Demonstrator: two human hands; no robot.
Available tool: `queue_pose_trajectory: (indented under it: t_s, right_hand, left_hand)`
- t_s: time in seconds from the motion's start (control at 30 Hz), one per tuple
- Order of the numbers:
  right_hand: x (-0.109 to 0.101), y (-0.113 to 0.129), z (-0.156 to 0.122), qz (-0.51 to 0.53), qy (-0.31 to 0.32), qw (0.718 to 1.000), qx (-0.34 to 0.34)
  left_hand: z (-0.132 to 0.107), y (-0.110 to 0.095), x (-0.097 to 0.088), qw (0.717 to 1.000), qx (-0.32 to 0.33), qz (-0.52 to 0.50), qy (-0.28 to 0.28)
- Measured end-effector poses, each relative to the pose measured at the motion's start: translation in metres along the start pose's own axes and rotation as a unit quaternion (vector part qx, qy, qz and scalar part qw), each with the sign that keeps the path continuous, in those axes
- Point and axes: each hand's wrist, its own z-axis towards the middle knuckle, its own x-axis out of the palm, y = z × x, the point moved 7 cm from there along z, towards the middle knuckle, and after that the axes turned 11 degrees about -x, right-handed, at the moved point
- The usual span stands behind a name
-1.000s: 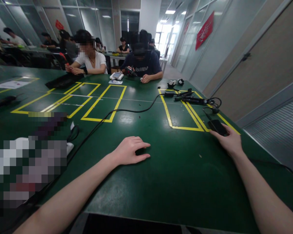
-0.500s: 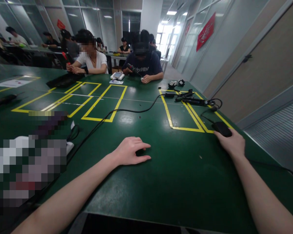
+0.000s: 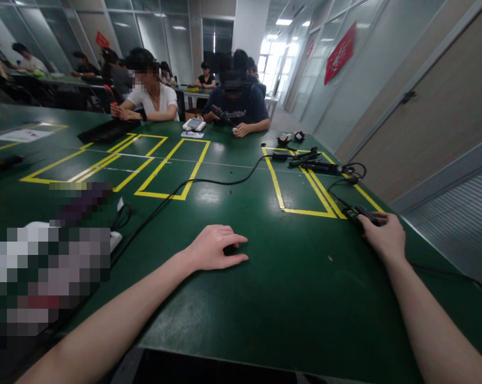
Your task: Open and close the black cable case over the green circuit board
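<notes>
My left hand (image 3: pixel 215 248) rests on the green table (image 3: pixel 273 298), its thumb and forefinger apart and nothing in its grasp. Over by the right edge, my right hand (image 3: pixel 385 237) is closed around a black power adapter (image 3: pixel 368 215), thumb on the near side and fingers on the far side. The adapter is tilted, and the hand hides part of it. A thin black cord runs from its far end to a bundle of black cables (image 3: pixel 316 162) at the back right.
Yellow tape outlines (image 3: pixel 283 208) mark the tabletop. A long black cable (image 3: pixel 208 181) crosses the middle. Small black-and-white blocks (image 3: pixel 284 139) stand behind the bundle. Two people sit opposite, near a black tray (image 3: pixel 104 131) and a white device (image 3: pixel 194 124). Blurred-out items lie at left.
My right hand has turned the adapter from lying flat to a tilted position, showing its edge. My left hand stays where it was.
</notes>
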Motion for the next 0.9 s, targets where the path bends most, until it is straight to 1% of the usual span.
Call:
queue_pose_trajectory:
  t_s: [0.1,0.23,0.37,0.5,0.63,0.7,0.8,0.87,0.9]
  right_hand:
    - [0.000,-0.003,-0.002,0.032,0.014,0.998,0.050]
    - [0.000,-0.005,-0.005,0.075,0.014,0.994,0.083]
    - [0.006,-0.010,-0.008,0.155,0.002,0.981,0.116]
    - [0.009,-0.011,-0.008,0.199,-0.014,0.971,0.130]
    - [0.005,-0.007,-0.010,0.205,-0.020,0.973,0.105]
    - [0.001,-0.003,-0.011,0.194,-0.025,0.978,0.079]
    - [-0.009,0.005,-0.008,0.132,-0.049,0.990,0.009]
    - [-0.015,0.009,-0.005,0.080,-0.074,0.993,-0.044]
    - [-0.017,0.010,-0.003,0.057,-0.085,0.993,-0.059]
  left_hand:
    - [0.000,0.000,0.001,1.000,-0.002,0.003,0.005]
    - [0.000,0.001,0.000,1.000,-0.004,-0.005,0.005]
    - [0.000,0.001,0.000,1.000,-0.008,-0.005,0.007]
    - [0.000,0.001,0.001,1.000,-0.009,-0.004,0.010]
    - [0.000,0.000,0.000,1.000,-0.003,-0.005,0.002]
    - [0.000,0.000,0.000,1.000,-0.004,-0.006,0.001]
    - [0.000,0.000,-0.001,1.000,-0.006,-0.007,0.002]
    - [0.000,-0.001,-0.001,1.000,-0.005,-0.006,0.001]
    - [0.000,-0.001,-0.001,1.000,-0.004,-0.006,0.001]
